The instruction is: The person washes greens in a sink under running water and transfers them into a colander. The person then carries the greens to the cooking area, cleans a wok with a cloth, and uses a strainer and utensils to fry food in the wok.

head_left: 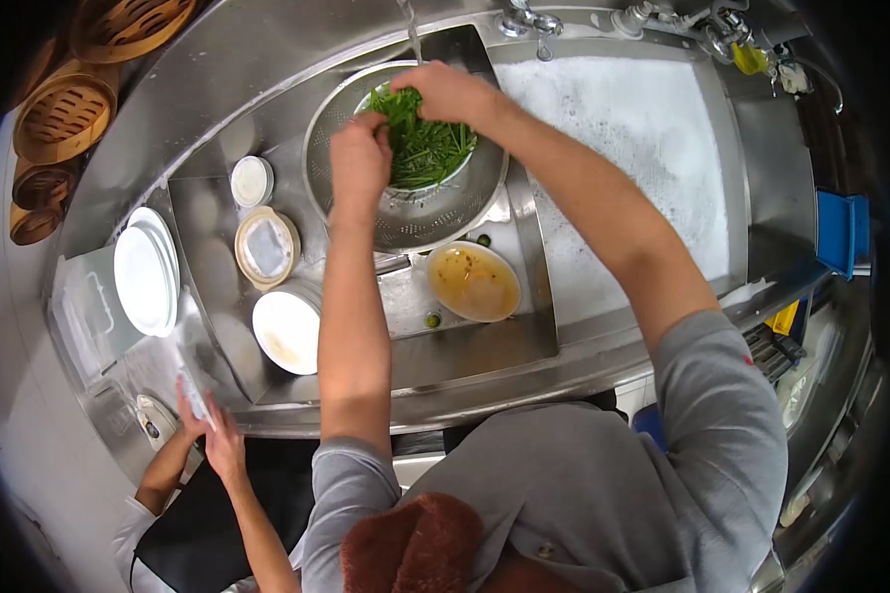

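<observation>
A large metal colander [326, 148] sits in the sink, and inside it stands a smaller white-rimmed bowl full of cut leafy greens [430, 158]. My left hand [361, 158] is at the left side of the greens, fingers pinched together on some of them. From the upper right, my right hand [450, 94] reaches in with its fingers curled round more greens; its fingertips are partly hidden. A thin stream of water [411, 30] falls just behind my right hand.
Right of the colander is a basin of foamy water [623, 168] below a tap [529, 20]. An oval dish of brownish liquid [473, 282] and stacked white plates [289, 331] lie nearer me. At lower left, another person's hands [208, 435] hold something pale. Bamboo steamers [64, 114] stand upper left.
</observation>
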`<state>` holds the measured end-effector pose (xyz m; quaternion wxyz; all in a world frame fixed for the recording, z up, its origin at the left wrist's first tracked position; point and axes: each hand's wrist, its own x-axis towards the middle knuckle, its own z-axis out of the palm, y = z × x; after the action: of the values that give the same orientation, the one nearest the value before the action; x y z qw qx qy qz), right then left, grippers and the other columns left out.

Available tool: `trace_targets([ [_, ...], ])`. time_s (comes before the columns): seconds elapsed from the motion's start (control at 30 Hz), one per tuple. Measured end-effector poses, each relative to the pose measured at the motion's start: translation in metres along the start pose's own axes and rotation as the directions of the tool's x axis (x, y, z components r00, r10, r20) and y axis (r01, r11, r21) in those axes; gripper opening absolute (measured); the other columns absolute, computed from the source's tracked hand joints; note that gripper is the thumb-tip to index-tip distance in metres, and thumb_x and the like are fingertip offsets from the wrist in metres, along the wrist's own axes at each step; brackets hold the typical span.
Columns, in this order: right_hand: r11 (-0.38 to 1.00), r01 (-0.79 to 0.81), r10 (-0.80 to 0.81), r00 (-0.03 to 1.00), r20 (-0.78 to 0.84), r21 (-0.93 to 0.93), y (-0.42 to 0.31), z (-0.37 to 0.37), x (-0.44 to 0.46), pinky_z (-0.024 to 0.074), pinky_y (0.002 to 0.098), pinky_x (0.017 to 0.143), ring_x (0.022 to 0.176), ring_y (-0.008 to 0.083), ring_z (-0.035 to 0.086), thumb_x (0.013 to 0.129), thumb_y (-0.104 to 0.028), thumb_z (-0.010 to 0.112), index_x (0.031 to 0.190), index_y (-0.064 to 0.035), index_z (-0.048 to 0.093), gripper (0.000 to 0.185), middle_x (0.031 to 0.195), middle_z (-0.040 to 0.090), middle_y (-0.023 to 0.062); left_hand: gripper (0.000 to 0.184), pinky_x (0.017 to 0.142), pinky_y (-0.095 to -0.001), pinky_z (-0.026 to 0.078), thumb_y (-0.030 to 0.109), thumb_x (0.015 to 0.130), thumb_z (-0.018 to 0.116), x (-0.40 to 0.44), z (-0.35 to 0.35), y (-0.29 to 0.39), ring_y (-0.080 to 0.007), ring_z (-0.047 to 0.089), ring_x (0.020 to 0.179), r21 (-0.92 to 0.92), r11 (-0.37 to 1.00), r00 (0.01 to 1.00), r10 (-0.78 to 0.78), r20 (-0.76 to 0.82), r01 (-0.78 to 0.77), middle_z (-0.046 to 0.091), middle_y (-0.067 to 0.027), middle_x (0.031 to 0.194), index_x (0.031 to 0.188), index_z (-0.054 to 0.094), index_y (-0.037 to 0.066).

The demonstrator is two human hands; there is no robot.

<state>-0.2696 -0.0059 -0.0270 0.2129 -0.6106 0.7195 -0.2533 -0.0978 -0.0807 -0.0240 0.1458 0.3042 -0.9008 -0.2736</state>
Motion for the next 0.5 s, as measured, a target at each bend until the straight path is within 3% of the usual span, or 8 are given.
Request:
trace_targets([
  [0.07,0.997,-0.030,0.026,0.998,0.057,0.067,-0.012,-0.021,-0.002,0.0506,0.0391,0.083,0.097,0.0331,0.063,0.070,-0.005,0.070,0.114,-0.0122,0.063,0.046,0.104,0.065,0.0168,0.018,0.077,-0.0382,0.050,0.005,0.077,0.066,0.002,-0.014,0.000,-0.0337,0.063,0.084,0.119,0.977,0.967,0.194,-0.165,-0.176,0.065,-0.0178,0.096,0.095,0.069,0.003],
  [0.1,0.990,-0.049,0.034,0.993,0.110,0.129,-0.014,-0.025,0.000,0.0504,0.0390,0.084,0.098,0.0326,0.063,0.070,-0.006,0.071,0.111,-0.0113,0.064,0.042,0.105,0.066,0.0153,0.021,0.080,-0.0376,0.050,0.004,0.077,0.066,0.001,-0.027,0.009,-0.0317,0.063,0.091,0.090,0.993,0.994,0.079,-0.074,-0.072,0.064,-0.0162,0.104,0.098,0.069,0.004],
  [0.23,0.986,0.031,-0.045,0.996,0.081,0.164,-0.008,-0.018,-0.011,0.0499,0.0391,0.084,0.097,0.0322,0.063,0.072,-0.008,0.071,0.109,-0.0120,0.066,0.038,0.102,0.065,0.0163,0.025,0.086,-0.0385,0.048,0.006,0.074,0.069,-0.003,-0.026,0.006,-0.0325,0.061,0.097,0.022,1.000,0.992,0.002,0.127,-0.005,0.062,-0.0172,0.111,0.100,0.070,0.006],
  [0.3,0.993,0.016,0.012,0.973,0.230,-0.120,-0.014,0.006,-0.027,0.0505,0.0388,0.085,0.093,0.0296,0.065,0.071,-0.011,0.070,0.105,-0.0084,0.067,0.034,0.093,0.068,0.0167,0.030,0.092,-0.0392,0.045,0.013,0.070,0.073,-0.013,-0.008,0.003,-0.0336,0.058,0.105,0.068,0.991,0.906,0.079,0.416,-0.117,0.060,-0.0198,0.115,0.100,0.071,0.009],
  [0.33,0.993,0.019,0.009,0.974,0.228,-0.119,-0.011,0.027,-0.034,0.0505,0.0388,0.085,0.093,0.0296,0.065,0.071,-0.011,0.070,0.105,-0.0084,0.067,0.034,0.093,0.068,0.0167,0.030,0.092,-0.0392,0.045,0.013,0.070,0.073,-0.017,0.005,0.000,-0.0336,0.058,0.105,0.071,0.991,0.907,0.077,0.415,-0.117,0.060,-0.0198,0.115,0.100,0.071,0.009],
  [0.4,0.913,0.068,-0.035,0.996,0.087,-0.403,-0.001,0.061,-0.042,0.0503,0.0389,0.086,0.092,0.0295,0.064,0.071,-0.011,0.069,0.102,-0.0082,0.068,0.031,0.091,0.068,0.0160,0.035,0.098,-0.0405,0.040,0.019,0.065,0.076,-0.018,0.036,-0.012,-0.0350,0.052,0.115,0.356,0.913,0.928,0.059,0.368,-0.199,0.060,-0.0219,0.116,0.099,0.072,0.012],
  [0.43,0.867,0.069,-0.056,0.998,0.041,-0.494,0.000,0.067,-0.042,0.0502,0.0389,0.086,0.092,0.0294,0.064,0.071,-0.010,0.068,0.102,-0.0081,0.068,0.030,0.090,0.068,0.0158,0.037,0.100,-0.0412,0.038,0.021,0.064,0.076,-0.015,0.044,-0.017,-0.0352,0.048,0.119,0.363,0.917,0.942,0.039,0.333,-0.167,0.060,-0.0224,0.115,0.099,0.072,0.013],
  [0.5,0.906,-0.022,0.043,0.998,0.040,-0.423,0.004,0.073,-0.032,0.0508,0.0390,0.086,0.094,0.0295,0.064,0.070,-0.008,0.067,0.101,-0.0091,0.069,0.031,0.099,0.067,0.0157,0.037,0.100,-0.0418,0.038,0.021,0.063,0.077,-0.012,0.045,-0.019,-0.0355,0.049,0.117,0.361,0.917,0.926,0.027,0.377,-0.173,0.060,-0.0223,0.116,0.099,0.072,0.013],
])
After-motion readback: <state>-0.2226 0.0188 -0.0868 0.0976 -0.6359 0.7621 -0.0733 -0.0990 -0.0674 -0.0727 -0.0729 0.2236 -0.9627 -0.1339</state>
